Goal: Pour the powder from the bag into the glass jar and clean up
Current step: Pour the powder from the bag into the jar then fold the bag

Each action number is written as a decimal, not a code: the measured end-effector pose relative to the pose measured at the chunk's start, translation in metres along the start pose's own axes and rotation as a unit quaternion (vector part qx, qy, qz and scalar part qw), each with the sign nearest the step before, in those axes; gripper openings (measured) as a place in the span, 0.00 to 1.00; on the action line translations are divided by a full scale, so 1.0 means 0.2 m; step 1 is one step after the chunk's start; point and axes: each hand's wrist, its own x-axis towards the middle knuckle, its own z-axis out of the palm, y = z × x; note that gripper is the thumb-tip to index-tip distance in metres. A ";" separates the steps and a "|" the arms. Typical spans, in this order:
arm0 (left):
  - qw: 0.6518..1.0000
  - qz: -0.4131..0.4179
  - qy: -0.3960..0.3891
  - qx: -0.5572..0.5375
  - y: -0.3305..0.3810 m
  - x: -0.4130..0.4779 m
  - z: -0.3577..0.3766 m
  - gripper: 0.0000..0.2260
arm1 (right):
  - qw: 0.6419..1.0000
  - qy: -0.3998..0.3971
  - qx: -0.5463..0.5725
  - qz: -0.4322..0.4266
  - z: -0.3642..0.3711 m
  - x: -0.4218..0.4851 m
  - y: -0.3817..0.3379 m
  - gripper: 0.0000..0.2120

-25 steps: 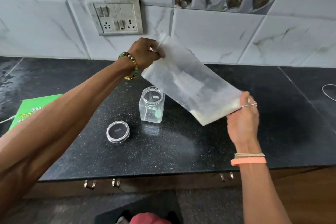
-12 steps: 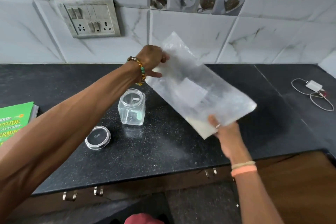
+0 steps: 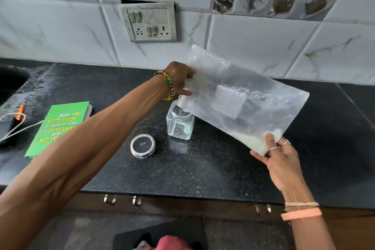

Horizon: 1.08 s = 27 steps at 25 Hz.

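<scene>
Fingers (image 3: 186, 93) of my left hand (image 3: 178, 79) pinch the mouth end of the bag (image 3: 243, 103), with its corner set at the open top of the jar (image 3: 179, 127). My right hand (image 3: 281, 161) grips the bag's other end, fingers curled round it.

Finding: the powder (image 3: 254, 138) lies heaped at that right-hand end, and the jar looks almost empty. The lid (image 3: 143, 145) lies on the desk (image 3: 203, 172), just beside the jar.

Judgement: pouring has barely begun; emptying, capping and cleaning all remain.
</scene>
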 end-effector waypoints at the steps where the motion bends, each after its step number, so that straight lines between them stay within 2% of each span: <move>1: 1.000 -0.006 -0.001 -0.020 -0.01 0.01 -0.04 0.13 | 1.000 -0.007 -0.018 -0.024 0.01 0.01 -0.06 0.16; 4: 0.996 -0.023 -0.019 -0.089 -0.05 0.06 -0.15 0.09 | 0.989 -0.014 -0.101 -0.103 0.06 0.04 -0.24 0.21; 10: 0.973 -0.048 -0.049 -0.222 -0.18 0.14 -0.28 0.09 | 0.948 -0.029 -0.236 -0.213 0.21 0.10 -0.56 0.05; 12: 0.971 -0.049 -0.047 -0.230 -0.21 0.14 -0.30 0.09 | 0.933 -0.033 -0.269 -0.236 0.25 0.12 -0.62 0.06; 20: 0.958 -0.068 -0.047 -0.274 -0.30 0.16 -0.34 0.08 | 0.904 -0.074 -0.306 -0.289 0.39 0.10 -0.74 0.06; 27: 0.942 -0.077 -0.056 -0.321 -0.35 0.19 -0.37 0.10 | 0.887 -0.075 -0.344 -0.300 0.49 0.06 -0.82 0.07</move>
